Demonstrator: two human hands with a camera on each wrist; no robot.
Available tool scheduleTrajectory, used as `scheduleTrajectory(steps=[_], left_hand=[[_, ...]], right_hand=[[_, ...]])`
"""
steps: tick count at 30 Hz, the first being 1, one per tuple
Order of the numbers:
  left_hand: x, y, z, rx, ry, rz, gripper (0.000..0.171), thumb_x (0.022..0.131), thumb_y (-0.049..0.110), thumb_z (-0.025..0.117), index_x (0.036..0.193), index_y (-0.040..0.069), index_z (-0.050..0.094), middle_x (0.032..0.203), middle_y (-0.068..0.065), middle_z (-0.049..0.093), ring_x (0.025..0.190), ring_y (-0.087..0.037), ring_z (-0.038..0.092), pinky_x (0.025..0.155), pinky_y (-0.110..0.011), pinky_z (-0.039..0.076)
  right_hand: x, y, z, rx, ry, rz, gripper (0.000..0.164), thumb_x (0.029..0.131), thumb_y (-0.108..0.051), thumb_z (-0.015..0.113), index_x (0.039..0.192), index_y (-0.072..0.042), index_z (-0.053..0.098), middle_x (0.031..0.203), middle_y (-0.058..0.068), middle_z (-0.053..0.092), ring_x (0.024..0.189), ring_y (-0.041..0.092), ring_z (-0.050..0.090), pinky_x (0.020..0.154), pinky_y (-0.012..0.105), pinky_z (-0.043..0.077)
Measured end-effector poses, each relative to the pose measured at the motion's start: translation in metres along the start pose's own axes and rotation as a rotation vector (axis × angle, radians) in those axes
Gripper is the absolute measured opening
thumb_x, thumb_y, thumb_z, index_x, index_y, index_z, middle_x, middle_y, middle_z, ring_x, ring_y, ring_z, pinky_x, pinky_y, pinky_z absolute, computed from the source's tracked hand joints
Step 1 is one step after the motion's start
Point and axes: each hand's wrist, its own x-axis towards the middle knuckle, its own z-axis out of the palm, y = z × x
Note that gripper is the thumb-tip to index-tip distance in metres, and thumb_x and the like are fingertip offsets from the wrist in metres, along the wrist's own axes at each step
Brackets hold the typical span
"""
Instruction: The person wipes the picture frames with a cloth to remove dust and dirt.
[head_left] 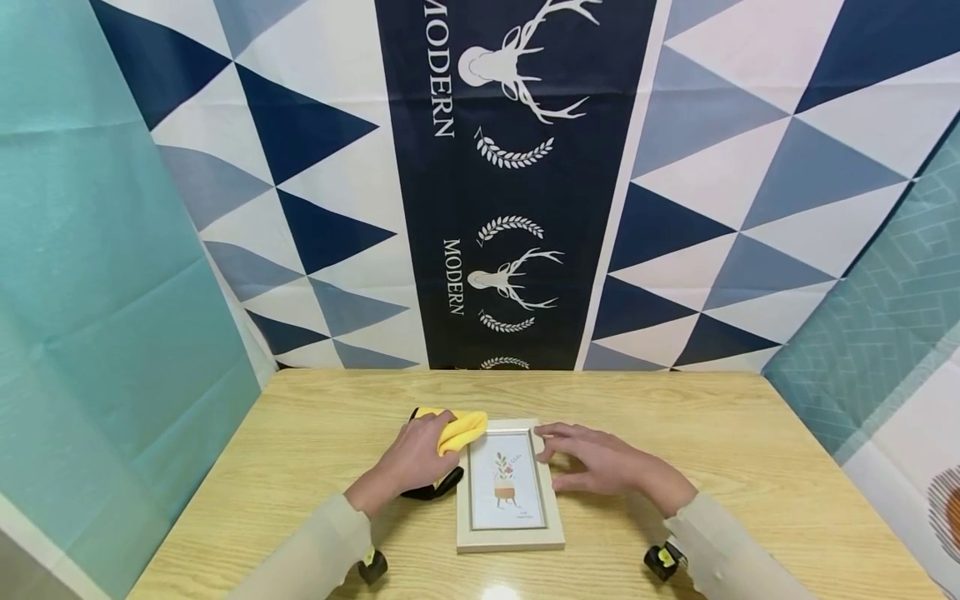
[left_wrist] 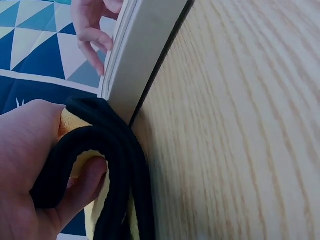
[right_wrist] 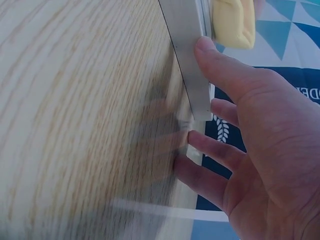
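Note:
A picture frame (head_left: 510,542) with a cream border lies flat on the table, its print showing a potted plant on a small stand. My left hand (head_left: 415,454) grips a folded yellow cloth (head_left: 465,429) with black edging, at the frame's upper left corner. In the left wrist view the cloth's black edging (left_wrist: 120,135) folds round beside the frame's side wall (left_wrist: 145,50). On the other side, my right hand (right_wrist: 265,125) has its fingers spread and relaxed. Its thumb tip touches the frame's side (right_wrist: 187,40), and the index finger lies near the upper right corner.
The wood-grain table (head_left: 675,417) stretches out on both sides of the frame. Behind it hangs a patterned cloth (head_left: 510,192) with triangles and deer heads. A teal sheet (head_left: 112,292) hangs at the left. Small black devices sit at both wrists, the right one (head_left: 662,562) by the sleeve.

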Motion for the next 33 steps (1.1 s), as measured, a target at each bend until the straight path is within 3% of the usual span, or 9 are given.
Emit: scheduleTrajectory(steps=[5, 11, 20, 28, 33], left_hand=[[-0.005, 0.004, -0.008, 0.057, 0.043, -0.009, 0.037, 0.086, 0.01, 0.074, 0.122, 0.005, 0.074, 0.086, 0.0, 0.065, 0.07, -0.01, 0.049, 0.062, -0.025, 0.039], [-0.014, 0.007, -0.023, 0.037, 0.096, 0.007, 0.033, 0.086, 0.007, 0.074, 0.119, 0.006, 0.075, 0.087, 0.001, 0.066, 0.068, -0.009, 0.05, 0.061, -0.023, 0.041], [-0.034, 0.016, -0.034, 0.037, 0.101, 0.042, 0.035, 0.085, 0.008, 0.074, 0.12, 0.008, 0.075, 0.091, 0.002, 0.067, 0.069, -0.005, 0.049, 0.061, -0.02, 0.042], [-0.055, 0.021, -0.032, 0.013, 0.137, 0.189, 0.037, 0.08, 0.004, 0.071, 0.117, 0.008, 0.076, 0.1, -0.004, 0.075, 0.072, 0.001, 0.05, 0.062, -0.016, 0.045], [-0.067, 0.019, -0.03, 0.079, 0.139, 0.332, 0.038, 0.078, 0.003, 0.073, 0.116, 0.01, 0.076, 0.103, -0.001, 0.075, 0.076, 0.002, 0.05, 0.067, -0.014, 0.047]], right_hand=[[-0.001, -0.002, 0.001, 0.007, 0.0, 0.003, 0.036, 0.104, -0.046, 0.079, 0.134, -0.028, 0.074, 0.173, 0.014, 0.056, 0.154, 0.05, 0.057, 0.118, 0.074, 0.05], [-0.001, -0.002, 0.003, 0.011, -0.001, 0.002, 0.033, 0.104, -0.045, 0.079, 0.132, -0.029, 0.074, 0.172, 0.013, 0.056, 0.154, 0.05, 0.057, 0.118, 0.073, 0.051], [-0.002, 0.0, 0.002, 0.005, 0.008, -0.004, 0.034, 0.104, -0.044, 0.079, 0.133, -0.028, 0.074, 0.172, 0.014, 0.056, 0.153, 0.05, 0.058, 0.118, 0.073, 0.051], [-0.001, 0.001, 0.002, 0.007, 0.007, -0.005, 0.033, 0.104, -0.044, 0.079, 0.133, -0.029, 0.074, 0.172, 0.013, 0.056, 0.154, 0.049, 0.057, 0.117, 0.073, 0.051], [-0.001, 0.001, 0.002, 0.005, 0.012, -0.009, 0.032, 0.104, -0.043, 0.08, 0.132, -0.029, 0.074, 0.172, 0.013, 0.056, 0.153, 0.049, 0.058, 0.117, 0.073, 0.052]])
